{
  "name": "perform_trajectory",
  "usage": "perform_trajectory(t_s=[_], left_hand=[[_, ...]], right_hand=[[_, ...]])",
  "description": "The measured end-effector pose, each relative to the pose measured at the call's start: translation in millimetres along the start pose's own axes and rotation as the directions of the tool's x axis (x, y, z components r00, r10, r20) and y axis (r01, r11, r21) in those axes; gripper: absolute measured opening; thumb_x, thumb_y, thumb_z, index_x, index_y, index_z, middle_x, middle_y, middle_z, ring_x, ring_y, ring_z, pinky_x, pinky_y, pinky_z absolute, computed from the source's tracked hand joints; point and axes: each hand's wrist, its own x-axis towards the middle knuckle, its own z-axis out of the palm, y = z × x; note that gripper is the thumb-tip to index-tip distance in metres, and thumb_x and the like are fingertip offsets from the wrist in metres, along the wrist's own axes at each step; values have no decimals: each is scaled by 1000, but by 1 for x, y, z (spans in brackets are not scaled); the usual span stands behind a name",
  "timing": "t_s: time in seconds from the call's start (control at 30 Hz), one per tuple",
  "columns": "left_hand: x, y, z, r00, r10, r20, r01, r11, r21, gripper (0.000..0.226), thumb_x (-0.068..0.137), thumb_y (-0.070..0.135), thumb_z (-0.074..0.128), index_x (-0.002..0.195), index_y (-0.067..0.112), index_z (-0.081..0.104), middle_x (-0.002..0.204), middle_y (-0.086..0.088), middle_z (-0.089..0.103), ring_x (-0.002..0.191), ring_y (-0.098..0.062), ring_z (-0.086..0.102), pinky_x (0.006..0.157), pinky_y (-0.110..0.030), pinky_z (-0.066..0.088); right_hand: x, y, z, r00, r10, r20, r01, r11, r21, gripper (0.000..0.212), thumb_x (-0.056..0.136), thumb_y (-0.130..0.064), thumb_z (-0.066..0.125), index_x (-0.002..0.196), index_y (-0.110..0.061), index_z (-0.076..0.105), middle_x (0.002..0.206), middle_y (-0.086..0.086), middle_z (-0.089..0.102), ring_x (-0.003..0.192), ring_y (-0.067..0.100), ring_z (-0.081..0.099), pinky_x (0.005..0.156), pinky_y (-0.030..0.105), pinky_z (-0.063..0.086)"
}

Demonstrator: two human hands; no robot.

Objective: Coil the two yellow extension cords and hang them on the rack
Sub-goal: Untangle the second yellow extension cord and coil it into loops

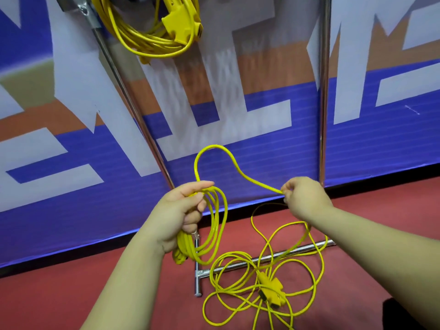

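Note:
One yellow extension cord (152, 41) hangs coiled at the top of the metal rack (133, 108), its socket block showing. My left hand (183, 210) grips a few coiled loops of the second yellow cord (217, 225), with the plug end hanging below my palm. From that hand an arc of cord rises and runs across to my right hand (303, 196), which pinches it between thumb and fingers. The remaining length lies in loose tangled loops on the red floor, around its yellow socket block (271, 290).
The rack's two chrome uprights (323, 91) stand in front of a blue, white and orange banner. Its base bar (269, 258) and a short cross foot lie on the red floor under the loose cord. A dark object shows at the lower right corner.

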Motion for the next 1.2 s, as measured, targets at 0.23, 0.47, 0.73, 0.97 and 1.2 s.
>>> perform_trajectory(t_s=[0.23,0.47,0.73,0.97,1.2], left_hand=[[-2,7,-2,990,132,-41,-138,965,-224,27,93,8,49,112,11,68,66,-3,45,39,-2,24,36,-13,14],[0,10,0,977,212,-29,-204,880,-429,22,91,13,47,103,16,66,68,0,43,36,0,30,31,-12,24],[5,7,-12,961,214,-175,-273,830,-486,19,90,14,49,104,18,61,69,1,47,38,-2,30,35,-13,21],[6,6,-16,952,203,-231,-294,819,-492,20,100,11,41,110,17,58,70,0,49,39,-3,32,38,-14,22],[6,4,-8,946,241,-219,-317,836,-447,19,97,9,44,108,15,58,71,-1,51,41,-3,34,38,-13,28]], right_hand=[[-19,6,16,882,-117,456,359,794,-490,27,83,-3,52,65,-19,42,76,3,54,80,31,63,72,33,56],[-32,-4,13,859,-296,418,462,802,-379,16,79,-13,57,88,-23,65,94,-1,64,88,26,64,73,36,56],[-40,-17,2,908,-366,204,398,907,-141,9,91,-37,65,94,-29,68,95,-7,64,91,18,61,77,35,52],[-34,-14,1,981,-169,93,176,982,-70,17,95,-34,61,83,-23,67,79,-4,67,78,23,64,66,34,51],[-54,-27,9,770,-310,558,551,765,-334,23,97,-33,57,87,-14,66,89,5,70,85,28,65,67,31,47]])
